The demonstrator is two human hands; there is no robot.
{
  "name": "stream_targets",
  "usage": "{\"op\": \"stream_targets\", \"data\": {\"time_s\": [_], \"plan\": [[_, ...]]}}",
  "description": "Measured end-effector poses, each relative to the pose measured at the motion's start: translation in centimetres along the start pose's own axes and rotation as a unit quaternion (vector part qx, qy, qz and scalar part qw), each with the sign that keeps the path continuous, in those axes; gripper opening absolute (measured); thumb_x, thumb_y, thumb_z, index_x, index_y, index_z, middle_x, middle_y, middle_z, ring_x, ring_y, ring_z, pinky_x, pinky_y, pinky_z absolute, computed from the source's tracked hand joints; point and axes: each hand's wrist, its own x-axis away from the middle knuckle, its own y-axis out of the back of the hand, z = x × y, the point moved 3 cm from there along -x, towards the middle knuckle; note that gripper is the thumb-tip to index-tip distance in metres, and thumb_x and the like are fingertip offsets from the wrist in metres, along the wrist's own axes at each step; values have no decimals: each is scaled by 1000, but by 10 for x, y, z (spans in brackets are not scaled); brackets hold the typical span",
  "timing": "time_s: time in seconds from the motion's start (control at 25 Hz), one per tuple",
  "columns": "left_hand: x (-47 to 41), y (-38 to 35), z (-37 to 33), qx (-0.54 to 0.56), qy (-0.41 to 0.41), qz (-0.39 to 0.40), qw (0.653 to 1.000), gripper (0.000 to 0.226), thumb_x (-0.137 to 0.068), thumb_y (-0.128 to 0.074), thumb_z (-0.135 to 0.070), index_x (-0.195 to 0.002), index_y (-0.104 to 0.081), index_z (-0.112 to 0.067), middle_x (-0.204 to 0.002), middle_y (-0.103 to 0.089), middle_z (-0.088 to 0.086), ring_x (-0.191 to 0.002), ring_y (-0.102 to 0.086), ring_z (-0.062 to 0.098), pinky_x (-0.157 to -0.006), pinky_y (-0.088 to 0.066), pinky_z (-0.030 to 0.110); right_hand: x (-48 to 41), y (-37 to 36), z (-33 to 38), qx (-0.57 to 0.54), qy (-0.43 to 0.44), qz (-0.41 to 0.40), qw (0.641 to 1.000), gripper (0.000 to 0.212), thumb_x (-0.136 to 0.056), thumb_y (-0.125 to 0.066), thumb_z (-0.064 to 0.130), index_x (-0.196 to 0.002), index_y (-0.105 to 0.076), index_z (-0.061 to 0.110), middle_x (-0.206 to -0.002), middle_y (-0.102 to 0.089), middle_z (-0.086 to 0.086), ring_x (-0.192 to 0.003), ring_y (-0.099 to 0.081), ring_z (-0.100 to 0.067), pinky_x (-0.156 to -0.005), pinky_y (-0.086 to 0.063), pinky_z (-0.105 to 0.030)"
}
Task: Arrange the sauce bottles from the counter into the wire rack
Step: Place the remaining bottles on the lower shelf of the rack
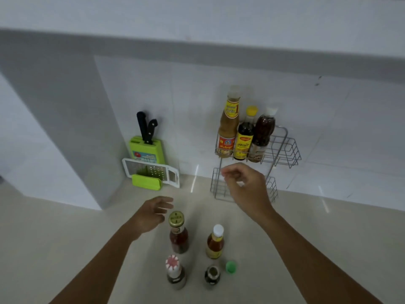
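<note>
Labels too blurred to read; left hand open beside gold-capped bottle, right hand loosely curled, empty, before wire rack

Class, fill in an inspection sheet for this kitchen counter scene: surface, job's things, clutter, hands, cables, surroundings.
Surface: pale counter, bare apart from the items below.
Job's things: wire rack, three bottles in its upper tier; four bottles on the counter, including gold-capped bottle and white-capped bottle.
Clutter: loose green cap; grater; green knife block.
Hands: left hand open; right hand empty, fingers loosely curled.
Cables: nothing seen.
Surroundings: white tiled wall.
</note>
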Motion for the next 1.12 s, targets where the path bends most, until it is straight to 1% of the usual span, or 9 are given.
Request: {"op": "stream_targets", "data": {"time_s": [0.08, 0.16, 0.36, 0.48, 0.6, 0.72, 0.84, 1.0, 1.12], "plan": [[3, -10, 30, -65, 1, 79, 995, 70, -66, -56, 24, -131, -54, -4, -123, -64, 15, -112, -61, 21, -79, -50, 29, 13, -27, 9, 12, 11, 93, 996, 29, -87, -64, -3, -96, -77, 22, -91, -76, 13, -86, -71, -6, -75, -57, -15], [6, -26, 54, -93, -3, 159, 983, 83, -59, -72, 6, -137, -51, -13, -128, -64, 11, -119, -59, 22, -92, -50, 34, 25, -48, 10, 36, 7, 169, 985, 31, -88, -61, 2, -103, -76, 25, -99, -75, 14, -91, -70, -5, -78, -59, -21], [-5, -46, 91, -47, -39, 87, 994, 53, -66, -79, 17, -112, -63, -1, -96, -69, 9, -90, -66, 23, -80, -54, 41, 54, -81, 1, 146, -33, 343, 927, 51, -88, -60, 29, -136, -49, 45, -132, -55, 20, -110, -56, 2, -93, -55, -34], [-6, -45, 87, -81, -101, 82, 988, 56, -65, -79, 5, -114, -60, -16, -97, -68, 2, -88, -66, 19, -79, -53, 40, 57, -89, 2, 187, 1, 390, 902, 59, -91, -61, 31, -145, -40, 44, -142, -47, 20, -124, -50, -6, -102, -49, -37], [-6, -34, 66, -126, -149, 105, 975, 58, -67, -83, -8, -116, -57, -26, -96, -66, -4, -84, -67, 14, -70, -56, 26, 42, -79, 12, 196, 43, 377, 904, 46, -96, -61, 25, -141, -52, 33, -133, -55, 14, -119, -52, -8, -103, -49, -38], [-3, -24, 28, -106, -171, 126, 971, 47, -67, -91, -21, -105, -62, -24, -81, -64, -8, -69, -63, 5, -63, -50, 19, 16, -60, 28, 208, 59, 360, 908, 43, -95, -61, 43, -137, -57, 33, -122, -59, 13, -107, -55, -5, -96, -52, -34], [1, -18, -18, -83, -163, 159, 970, 37, -65, -90, -15, -94, -68, -24, -81, -71, -1, -76, -69, 15, -73, -56, 29, -13, -46, 49, 274, 112, 342, 892, 53, -89, -48, 66, -125, -61, 29, -108, -62, 10, -90, -57, -6, -76, -52, -25], [9, -28, -62, -30, -104, 280, 954, 34, -67, -81, 2, -95, -66, -12, -81, -71, 12, -71, -69, 29, -69, -58, 37, -29, -34, 70, 393, 289, 222, 844, 46, -98, -33, 47, -82, -59, 13, -71, -64, -2, -58, -55, -23, -52, -47, -35], [9, -34, -84, -137, -144, 169, 965, 34, -63, -82, -18, -92, -67, -30, -77, -72, -6, -67, -69, 13, -64, -58, 30, -31, -27, 61, 443, 201, 174, 856, 50, -94, -16, 45, -74, -53, 17, -65, -58, -3, -59, -54, -24, -53, -44, -33]]}}
